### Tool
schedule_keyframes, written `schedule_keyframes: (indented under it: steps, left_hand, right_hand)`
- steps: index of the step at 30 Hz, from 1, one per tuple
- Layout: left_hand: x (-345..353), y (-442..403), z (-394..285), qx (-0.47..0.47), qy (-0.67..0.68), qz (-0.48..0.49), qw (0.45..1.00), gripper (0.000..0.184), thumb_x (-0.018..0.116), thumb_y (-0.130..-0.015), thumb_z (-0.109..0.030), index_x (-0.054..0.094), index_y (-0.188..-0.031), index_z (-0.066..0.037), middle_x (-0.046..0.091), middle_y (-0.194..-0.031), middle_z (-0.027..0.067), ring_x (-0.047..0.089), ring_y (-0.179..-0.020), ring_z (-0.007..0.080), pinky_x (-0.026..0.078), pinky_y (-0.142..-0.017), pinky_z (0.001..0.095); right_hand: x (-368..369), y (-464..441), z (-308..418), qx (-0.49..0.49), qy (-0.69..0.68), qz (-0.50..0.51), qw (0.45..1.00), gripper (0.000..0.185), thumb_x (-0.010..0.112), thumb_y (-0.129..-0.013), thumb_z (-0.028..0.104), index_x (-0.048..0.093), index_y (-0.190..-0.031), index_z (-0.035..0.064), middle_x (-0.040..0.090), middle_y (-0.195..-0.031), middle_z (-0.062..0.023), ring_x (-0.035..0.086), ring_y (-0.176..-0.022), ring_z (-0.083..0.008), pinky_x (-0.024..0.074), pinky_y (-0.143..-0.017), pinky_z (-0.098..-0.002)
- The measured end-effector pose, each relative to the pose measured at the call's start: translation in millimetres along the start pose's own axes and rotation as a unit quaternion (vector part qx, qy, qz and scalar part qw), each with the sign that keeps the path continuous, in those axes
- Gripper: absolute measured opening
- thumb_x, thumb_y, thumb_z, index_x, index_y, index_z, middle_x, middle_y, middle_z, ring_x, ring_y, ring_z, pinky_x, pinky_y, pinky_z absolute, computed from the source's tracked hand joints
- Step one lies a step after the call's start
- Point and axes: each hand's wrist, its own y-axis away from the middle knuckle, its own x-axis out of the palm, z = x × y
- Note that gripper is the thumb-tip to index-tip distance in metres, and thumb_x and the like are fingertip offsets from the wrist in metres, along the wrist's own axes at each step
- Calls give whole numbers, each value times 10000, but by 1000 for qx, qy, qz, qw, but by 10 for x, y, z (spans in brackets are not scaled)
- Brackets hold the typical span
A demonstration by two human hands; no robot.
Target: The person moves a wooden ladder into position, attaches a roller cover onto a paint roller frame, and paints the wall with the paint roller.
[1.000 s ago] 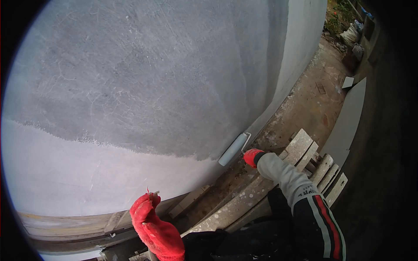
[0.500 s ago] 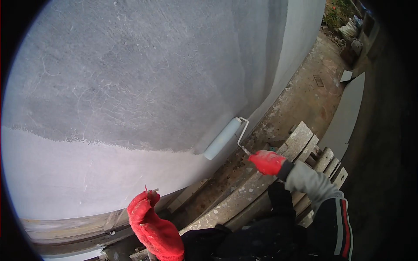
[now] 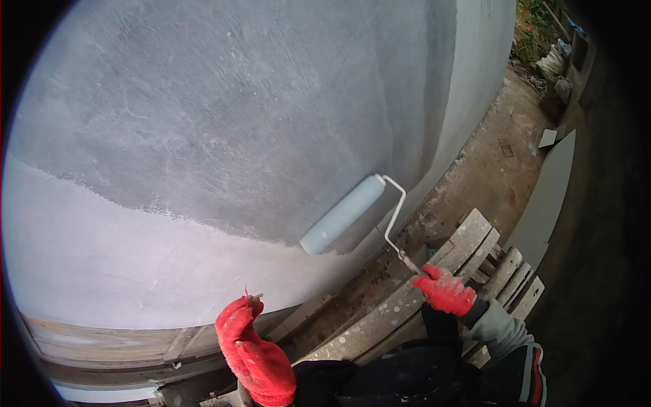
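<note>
- Paint roller (image 3: 344, 214), pale blue and slanting, lies against the wall (image 3: 258, 136), its lower end beside the border between dark grey and paler surface.
- From the roller's upper end, a bent white frame (image 3: 395, 218) leads down to the handle (image 3: 409, 262).
- Below and right of the roller, the red-gloved right hand (image 3: 446, 290) has its fingers wrapped around that handle.
- Below and left of the roller, well apart from it, is the red-gloved left hand (image 3: 254, 353). Its fingers curl inward; a small pale tip (image 3: 258, 296) juts out at their top, but I cannot tell what it belongs to or whether they grip it.
- Speckled planks (image 3: 468, 237) stand right of and below the roller, near the right hand.
- Farther right of the roller lie bare ground (image 3: 491, 173) and a long grey board (image 3: 540, 203).
- Above and right of the roller, far off, are green plants (image 3: 531, 37) and a whitish sack (image 3: 550, 63).
</note>
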Motion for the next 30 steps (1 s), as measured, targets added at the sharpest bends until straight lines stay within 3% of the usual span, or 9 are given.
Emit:
schedule_keyframes:
  steps: [8, 11, 17, 19, 20, 24, 26, 29, 30]
  left_hand:
    - [-5, -3, -19, 16, -12, 8, 1000, 405, 376, -1014, -350, 513, -1164, 0, 493, -1214, 168, 551, -1064, 271, 447, -950, 401]
    - [-6, -8, 5, 12, -10, 9, 1000, 410, 371, -1017, -355, 512, -1163, 1, 491, -1215, 166, 548, -1065, 268, 446, -953, 401]
    - [2, -24, -57, 16, -36, 11, 999, 426, 356, -1022, -368, 510, -1165, 3, 491, -1218, 160, 544, -1061, 255, 448, -952, 395]
    - [-13, -19, -77, 24, -41, 4, 999, 426, 355, -1023, -367, 511, -1165, 3, 491, -1217, 158, 543, -1060, 252, 451, -947, 392]
    - [-19, -16, -85, 28, -47, -3, 998, 426, 354, -1024, -366, 511, -1165, 4, 491, -1217, 157, 543, -1059, 249, 454, -943, 389]
    - [-42, -16, -121, 43, -53, -7, 998, 420, 354, -1025, -357, 522, -1152, 6, 493, -1214, 155, 547, -1049, 248, 463, -931, 386]
    - [-42, -21, -147, 33, -62, 1, 998, 417, 358, -1025, -351, 531, -1143, 9, 500, -1206, 155, 553, -1041, 252, 467, -925, 386]
    - [-47, -24, -146, 44, -59, 1, 997, 418, 367, -1022, -349, 544, -1128, 15, 506, -1195, 158, 557, -1035, 257, 473, -918, 388]
    - [-48, -30, -157, 50, -58, -2, 997, 418, 367, -1022, -349, 544, -1128, 15, 506, -1195, 158, 557, -1035, 257, 473, -918, 388]
  right_hand:
    - [36, -262, -236, -39, -41, 36, 998, 262, 595, -878, 291, 588, -945, 38, 554, -678, -35, 538, -543, -138, 432, -498, -313]
    - [-32, -60, 118, -89, -22, 29, 995, 220, 584, -888, 266, 590, -928, 49, 547, -664, -27, 530, -543, -127, 425, -492, -310]
    - [-150, 141, 1192, -287, -21, -1, 958, 222, 562, -908, 271, 591, -907, 51, 528, -633, -48, 531, -565, -149, 415, -531, -334]
    - [-192, 157, 1430, -353, -36, -20, 935, 225, 545, -917, 262, 591, -923, 42, 525, -632, -71, 531, -570, -171, 420, -559, -340]
    - [-222, 210, 1507, -335, -29, -20, 942, 242, 549, -919, 271, 592, -936, 34, 556, -679, -112, 563, -622, -249, 439, -600, -380]
    - [-276, -72, 1043, -453, 90, -78, 883, 276, 570, -912, 294, 599, -968, 25, 599, -766, -171, 584, -724, -357, 447, -653, -434]
    - [-281, -247, 608, -363, 114, -135, 915, 321, 593, -900, 315, 603, -1002, 11, 610, -849, -220, 570, -829, -431, 445, -698, -470]
    - [-241, -402, 16, -417, 185, -197, 868, 339, 597, -894, 319, 602, -1013, 2, 605, -829, -240, 572, -810, -440, 443, -684, -468]
    - [-246, -436, -104, -355, 133, -147, 913, 341, 593, -896, 324, 599, -1001, 0, 598, -803, -238, 575, -785, -433, 440, -667, -464]
